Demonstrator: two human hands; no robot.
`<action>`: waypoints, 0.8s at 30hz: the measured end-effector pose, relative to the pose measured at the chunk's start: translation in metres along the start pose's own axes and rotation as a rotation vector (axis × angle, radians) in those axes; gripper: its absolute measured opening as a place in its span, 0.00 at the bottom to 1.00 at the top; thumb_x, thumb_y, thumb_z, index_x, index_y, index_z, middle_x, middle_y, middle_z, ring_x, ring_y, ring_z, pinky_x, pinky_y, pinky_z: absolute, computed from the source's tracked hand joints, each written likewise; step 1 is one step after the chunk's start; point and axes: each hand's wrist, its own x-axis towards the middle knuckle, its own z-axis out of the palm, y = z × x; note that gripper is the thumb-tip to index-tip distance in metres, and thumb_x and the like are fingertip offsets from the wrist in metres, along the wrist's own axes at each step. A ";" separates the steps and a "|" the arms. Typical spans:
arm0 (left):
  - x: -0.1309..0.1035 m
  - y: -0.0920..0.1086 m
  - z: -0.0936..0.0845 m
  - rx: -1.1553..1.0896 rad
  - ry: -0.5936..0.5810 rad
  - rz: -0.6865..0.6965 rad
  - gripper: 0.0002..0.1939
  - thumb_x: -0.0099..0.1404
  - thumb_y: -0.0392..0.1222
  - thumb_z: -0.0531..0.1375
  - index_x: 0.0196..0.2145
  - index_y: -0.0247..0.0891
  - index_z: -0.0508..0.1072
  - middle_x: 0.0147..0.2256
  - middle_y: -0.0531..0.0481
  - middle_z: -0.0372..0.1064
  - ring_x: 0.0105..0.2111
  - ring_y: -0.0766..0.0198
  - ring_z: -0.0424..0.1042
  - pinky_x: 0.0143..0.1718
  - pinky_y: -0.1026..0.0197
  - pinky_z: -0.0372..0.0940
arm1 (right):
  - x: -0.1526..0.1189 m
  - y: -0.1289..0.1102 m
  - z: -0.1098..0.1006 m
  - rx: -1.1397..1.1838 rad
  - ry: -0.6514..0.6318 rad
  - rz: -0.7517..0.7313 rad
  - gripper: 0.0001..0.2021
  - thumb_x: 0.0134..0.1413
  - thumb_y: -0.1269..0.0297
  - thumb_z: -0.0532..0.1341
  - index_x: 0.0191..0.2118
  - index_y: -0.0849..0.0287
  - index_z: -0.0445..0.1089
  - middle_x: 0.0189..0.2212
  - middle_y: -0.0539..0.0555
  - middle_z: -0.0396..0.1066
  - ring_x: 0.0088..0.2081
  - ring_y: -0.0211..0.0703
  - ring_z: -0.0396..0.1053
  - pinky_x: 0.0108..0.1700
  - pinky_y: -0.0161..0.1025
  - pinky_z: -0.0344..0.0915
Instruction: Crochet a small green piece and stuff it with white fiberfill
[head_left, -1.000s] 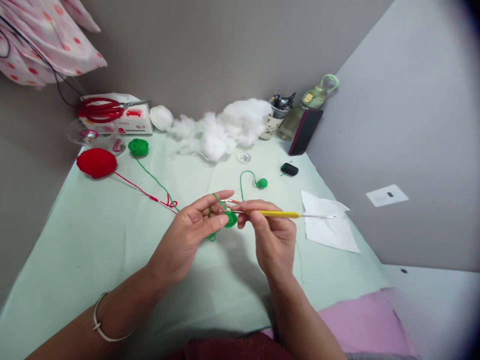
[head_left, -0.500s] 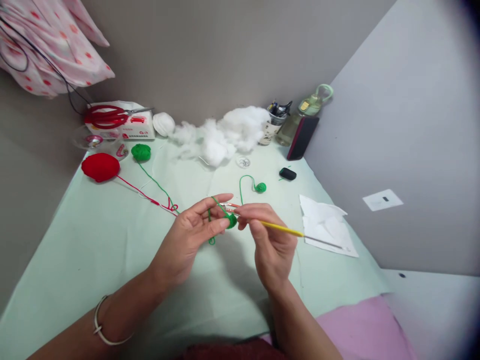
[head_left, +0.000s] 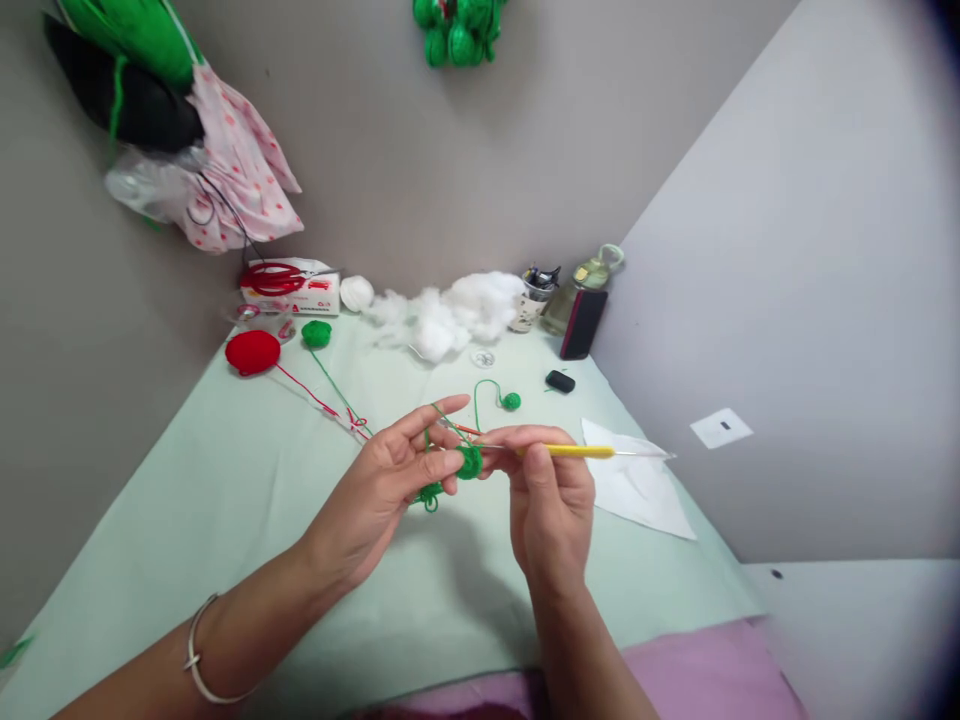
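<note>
Between thumb and fingers, my left hand (head_left: pixel 379 485) pinches a small green crocheted piece (head_left: pixel 469 461), with green yarn running over its raised index finger. My right hand (head_left: pixel 553 490) is closed around a yellow-handled crochet hook (head_left: pixel 577 451), whose working end meets the green piece. An orange strip, too small to make out, lies just behind the fingers. Green yarn leads back to a green ball (head_left: pixel 316 334); a smaller green coil (head_left: pixel 511 401) lies beyond my hands.
At the back stand white stuffing (head_left: pixel 442 318), a pen cup (head_left: pixel 527 305), a bottle (head_left: pixel 592 272) and a phone (head_left: pixel 583 325). Red yarn (head_left: pixel 253 353) and a box with red scissors (head_left: pixel 274 279) are at left. White paper (head_left: pixel 637 485) lies right.
The camera view has tilted up, showing more wall and hanging green things. The hook is now closer to level, and more of the green piece shows between my hands.
</note>
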 end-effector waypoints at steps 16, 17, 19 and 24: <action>-0.092 -0.025 0.028 0.138 0.004 0.204 0.22 0.63 0.45 0.71 0.56 0.48 0.80 0.35 0.54 0.67 0.30 0.66 0.65 0.37 0.60 0.62 | -0.064 -0.073 -0.021 -0.170 -0.127 -0.257 0.10 0.72 0.68 0.56 0.43 0.56 0.75 0.36 0.55 0.81 0.34 0.43 0.79 0.36 0.43 0.79; -0.098 -0.027 0.028 0.175 0.017 0.241 0.23 0.63 0.45 0.71 0.56 0.49 0.80 0.35 0.54 0.68 0.31 0.65 0.66 0.37 0.59 0.63 | -0.067 -0.079 -0.022 -0.198 -0.152 -0.288 0.10 0.71 0.70 0.55 0.43 0.55 0.75 0.36 0.55 0.81 0.35 0.43 0.79 0.36 0.42 0.80; -0.109 -0.029 0.030 0.259 0.048 0.309 0.23 0.64 0.44 0.71 0.57 0.49 0.79 0.35 0.53 0.69 0.32 0.64 0.67 0.39 0.58 0.64 | -0.073 -0.091 -0.024 -0.265 -0.206 -0.359 0.11 0.71 0.73 0.55 0.45 0.55 0.75 0.37 0.55 0.81 0.36 0.43 0.79 0.38 0.41 0.80; -0.131 -0.039 0.037 0.493 0.168 0.527 0.18 0.64 0.40 0.69 0.53 0.49 0.82 0.33 0.53 0.72 0.35 0.60 0.68 0.50 0.55 0.64 | -0.088 -0.104 -0.023 -0.516 -0.304 -0.561 0.12 0.68 0.77 0.56 0.47 0.56 0.73 0.38 0.56 0.80 0.40 0.42 0.80 0.40 0.38 0.79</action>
